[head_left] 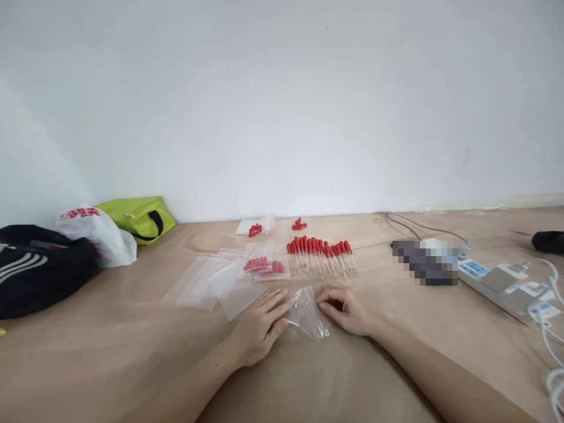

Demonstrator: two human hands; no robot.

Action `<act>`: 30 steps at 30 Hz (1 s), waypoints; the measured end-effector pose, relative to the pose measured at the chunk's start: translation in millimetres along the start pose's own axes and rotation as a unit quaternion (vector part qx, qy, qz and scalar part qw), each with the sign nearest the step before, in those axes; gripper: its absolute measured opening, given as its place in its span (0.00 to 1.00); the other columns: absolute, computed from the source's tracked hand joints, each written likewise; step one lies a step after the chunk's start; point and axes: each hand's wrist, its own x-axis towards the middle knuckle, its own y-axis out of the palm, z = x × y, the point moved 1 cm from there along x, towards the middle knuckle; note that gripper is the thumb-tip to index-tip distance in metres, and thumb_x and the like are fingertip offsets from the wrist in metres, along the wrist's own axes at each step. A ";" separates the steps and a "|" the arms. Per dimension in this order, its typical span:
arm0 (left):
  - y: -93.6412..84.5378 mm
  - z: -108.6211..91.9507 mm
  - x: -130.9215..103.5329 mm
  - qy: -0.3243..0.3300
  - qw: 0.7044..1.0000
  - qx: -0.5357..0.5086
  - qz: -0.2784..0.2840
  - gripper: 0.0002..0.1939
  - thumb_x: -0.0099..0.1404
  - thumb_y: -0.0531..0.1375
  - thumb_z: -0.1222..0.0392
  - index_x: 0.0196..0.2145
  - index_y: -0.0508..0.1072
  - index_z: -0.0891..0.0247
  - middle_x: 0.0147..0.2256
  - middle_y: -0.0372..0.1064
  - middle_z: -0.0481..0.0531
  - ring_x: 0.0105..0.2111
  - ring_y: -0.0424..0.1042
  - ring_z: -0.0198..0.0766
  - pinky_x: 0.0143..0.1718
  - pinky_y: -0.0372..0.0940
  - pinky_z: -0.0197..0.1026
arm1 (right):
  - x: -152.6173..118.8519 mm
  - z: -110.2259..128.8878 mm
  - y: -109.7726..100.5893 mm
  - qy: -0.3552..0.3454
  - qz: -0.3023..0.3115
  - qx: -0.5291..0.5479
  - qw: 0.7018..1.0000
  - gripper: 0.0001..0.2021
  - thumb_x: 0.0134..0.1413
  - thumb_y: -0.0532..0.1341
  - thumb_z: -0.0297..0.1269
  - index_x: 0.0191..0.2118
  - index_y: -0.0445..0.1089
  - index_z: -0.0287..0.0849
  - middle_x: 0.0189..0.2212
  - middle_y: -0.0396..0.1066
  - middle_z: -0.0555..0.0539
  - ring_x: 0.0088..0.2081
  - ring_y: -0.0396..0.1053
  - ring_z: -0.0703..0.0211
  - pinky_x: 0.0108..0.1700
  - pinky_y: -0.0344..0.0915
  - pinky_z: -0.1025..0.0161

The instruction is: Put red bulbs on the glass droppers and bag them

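Note:
A clear zip bag [306,314] lies flat on the table directly before me. Stretched fingers of my left hand [262,329] rest on its left part. At the bag's zip edge on the right, my right hand [350,310] has its thumb and curled fingers closed on the border. Beyond the hands, several thin clear droppers with red bulbs [312,249] lie side by side in a row. To their left are filled zip bags [264,266] with red bulbs showing through the plastic. Flat, overlapping zip bags [200,282] spread out further left.
Near the wall lie small red pieces [255,229] and more red pieces [299,224] on plastic bags. A black bag [44,288], a white plastic bag [110,241] and a lime-green bag [141,214] stand left. Rightward are a pixelated dark object [423,264] and a power strip [493,288] with cables.

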 end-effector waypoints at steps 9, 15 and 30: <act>4.3 0.7 1.6 -0.008 1.000 -0.001 0.006 0.19 0.65 0.49 0.57 0.54 0.60 0.55 0.56 0.55 0.52 0.56 0.53 0.44 0.56 0.49 0.53 | -2.8 -0.2 -0.4 -0.039 0.004 -0.013 0.999 0.05 0.48 0.59 0.36 0.32 0.68 0.43 0.29 0.68 0.48 0.32 0.63 0.61 0.35 0.60 0.62; 4.6 0.7 1.9 -0.011 1.000 -0.010 0.005 0.20 0.63 0.52 0.56 0.53 0.61 0.55 0.56 0.55 0.53 0.56 0.53 0.45 0.56 0.49 0.54 | -2.8 1.4 -1.2 -0.059 0.020 -0.008 0.998 0.07 0.49 0.59 0.37 0.36 0.68 0.44 0.30 0.67 0.47 0.33 0.63 0.61 0.35 0.61 0.62; 5.5 0.9 3.2 -0.013 1.000 -0.002 0.014 0.20 0.63 0.51 0.56 0.53 0.62 0.58 0.56 0.55 0.55 0.56 0.52 0.46 0.56 0.49 0.55 | 0.5 16.7 -5.0 -0.159 0.110 -0.073 0.978 0.14 0.51 0.54 0.41 0.41 0.69 0.41 0.37 0.67 0.42 0.39 0.63 0.54 0.43 0.59 0.55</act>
